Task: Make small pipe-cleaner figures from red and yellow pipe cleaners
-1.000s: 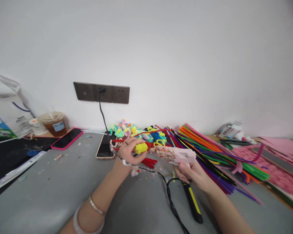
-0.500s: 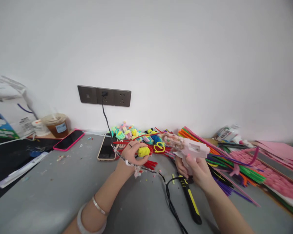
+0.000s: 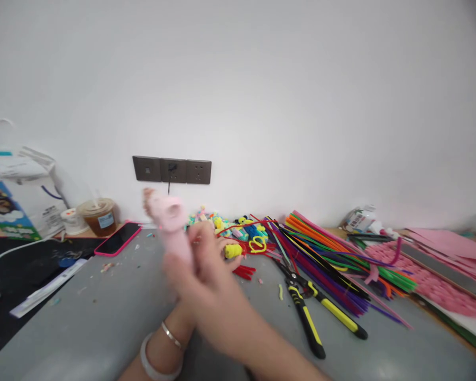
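Observation:
My right hand (image 3: pixel 206 288) is smeared by motion and crosses in front of my left forearm. It grips a pink glue gun (image 3: pixel 170 225), whose nozzle points up and to the left. My left hand (image 3: pixel 217 244) is mostly hidden behind it; its fingertips pinch a small yellow pipe-cleaner coil (image 3: pixel 232 251) just above the grey table (image 3: pixel 103 323). Two bracelets (image 3: pixel 161 352) sit on my left wrist. Red pipe-cleaner pieces (image 3: pixel 244 271) and a yellow loop (image 3: pixel 257 244) lie right beside the coil.
Yellow-and-black pliers (image 3: pixel 313 317) lie to the right of my hands. A fan of coloured pipe cleaners (image 3: pixel 329 248) and pink sheets (image 3: pixel 440 275) fill the right side. A pink phone (image 3: pixel 118 239), a drink cup (image 3: pixel 98 216) and a wall socket (image 3: pixel 172 170) are at the left rear.
My right hand has swung the pink glue gun from the right, across my left hand, to the left. The left hand still holds the yellow coil. The view has tipped slightly upward.

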Tool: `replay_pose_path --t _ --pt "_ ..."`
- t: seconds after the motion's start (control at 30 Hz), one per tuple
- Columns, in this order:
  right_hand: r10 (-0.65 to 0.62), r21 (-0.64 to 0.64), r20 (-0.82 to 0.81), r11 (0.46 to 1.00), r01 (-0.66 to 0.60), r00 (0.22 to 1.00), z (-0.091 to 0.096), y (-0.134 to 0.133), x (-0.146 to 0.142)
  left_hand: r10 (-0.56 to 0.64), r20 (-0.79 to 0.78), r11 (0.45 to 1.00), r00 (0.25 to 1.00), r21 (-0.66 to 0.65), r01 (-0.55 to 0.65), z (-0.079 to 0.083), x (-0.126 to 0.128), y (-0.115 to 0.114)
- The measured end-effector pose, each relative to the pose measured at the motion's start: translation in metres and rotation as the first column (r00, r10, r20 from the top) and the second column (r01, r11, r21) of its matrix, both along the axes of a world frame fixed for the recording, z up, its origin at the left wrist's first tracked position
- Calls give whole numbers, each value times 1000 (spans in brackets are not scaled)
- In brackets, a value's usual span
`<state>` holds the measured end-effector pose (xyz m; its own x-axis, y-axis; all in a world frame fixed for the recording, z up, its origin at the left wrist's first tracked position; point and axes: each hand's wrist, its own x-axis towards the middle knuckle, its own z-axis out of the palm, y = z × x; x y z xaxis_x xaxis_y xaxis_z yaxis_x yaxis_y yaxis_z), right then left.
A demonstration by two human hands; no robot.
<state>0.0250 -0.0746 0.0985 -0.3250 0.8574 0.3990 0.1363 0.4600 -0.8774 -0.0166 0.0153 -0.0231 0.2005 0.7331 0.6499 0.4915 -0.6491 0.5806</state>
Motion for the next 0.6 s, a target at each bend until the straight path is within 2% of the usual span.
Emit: replay_pose_path --t 0.03,0.07,0.1,0.13,0.27,0.33,0.4,0.47,0.6 --pt "-54 -49 45 997 56 998 -1 -1 -19 2 13 1000 1000 -13 -2 2 1 -2" --pt "-35 -80 72 996 41 997 -3 -1 -36 3 43 1000 999 -30 -2 3 2 -3" --pt "36 -96 109 995 -26 993 -5 0 -52 -9 65 998 998 -57 12 4 4 -3" --pt "67 -100 157 994 -51 985 -7 2 -66 -22 98 995 995 -91 31 4 5 -3" --pt "56 -35 360 998 -46 931 -19 10 -108 -55 209 977 976 -192 96 3 8 0" --pt "84 -32 440 996 -78 894 -27 13 -123 -52 229 974 972 -203 100 2 9 0" --pt "187 -122 525 982 -144 830 -38 15 -134 -53 237 973 970 -207 104 1 10 0" --pt "223 -190 586 972 -135 779 -49 16 -143 -55 237 970 970 -218 108 1 11 0" --pt "234 -210 689 970 -120 686 -65 14 -152 -61 237 963 970 -241 120 0 11 -1"
